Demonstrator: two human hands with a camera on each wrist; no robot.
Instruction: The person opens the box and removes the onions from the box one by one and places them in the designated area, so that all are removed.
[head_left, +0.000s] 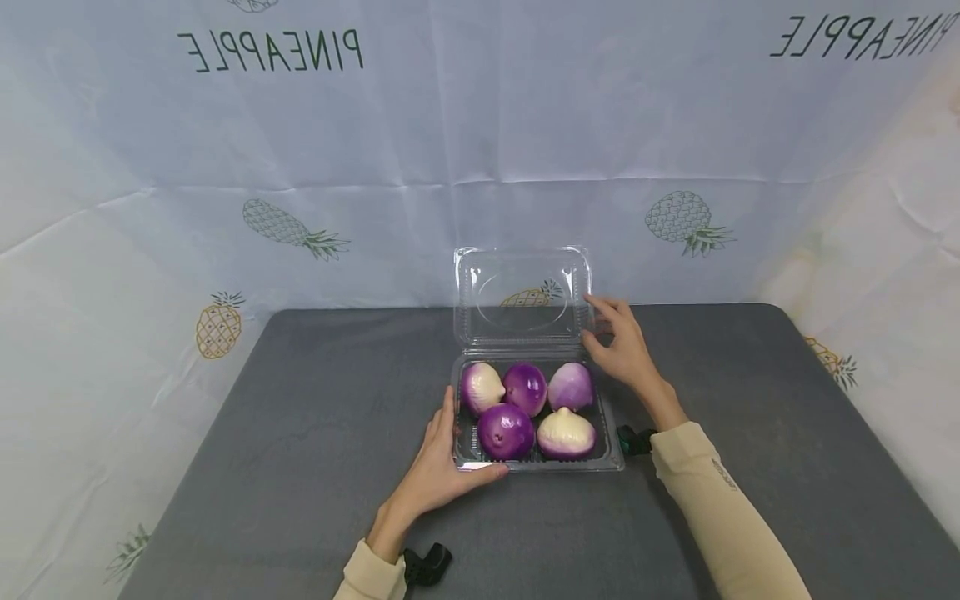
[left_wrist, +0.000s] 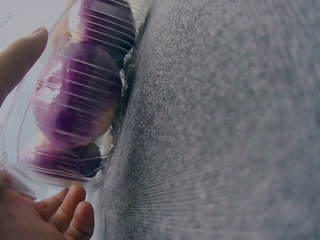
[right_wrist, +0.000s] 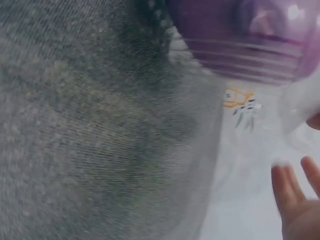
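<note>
Nearest, the left sleeve (head_left: 367,573) and a black wrist device (head_left: 427,565) lie low in view, and beyond them the left hand (head_left: 435,471) rests at the front left corner of a clear plastic box (head_left: 540,467) on a grey table (head_left: 337,383). Its thumb lies along the front edge and its fingers along the left wall, spread out rather than clenched, probably to brace the box against sliding. Inside, two front onions (head_left: 506,432), one purple and one mostly pale on top, sit side by side. Three back onions (head_left: 526,389) fill the row behind, packed closely enough that walls and neighbours seem to keep them from rolling. Farther off, the right hand (head_left: 621,343) has its thumb and fingers parted at the right edge of the lid (head_left: 523,300); whether they pinch it or merely touch it, I cannot tell. The lid stands raised from the box's back edge, likely steadied by that hand, leaving the onions uncovered. Behind the table hangs a pale cloth (head_left: 525,117) printed with pineapples (head_left: 678,217), presumably as a backdrop
</note>
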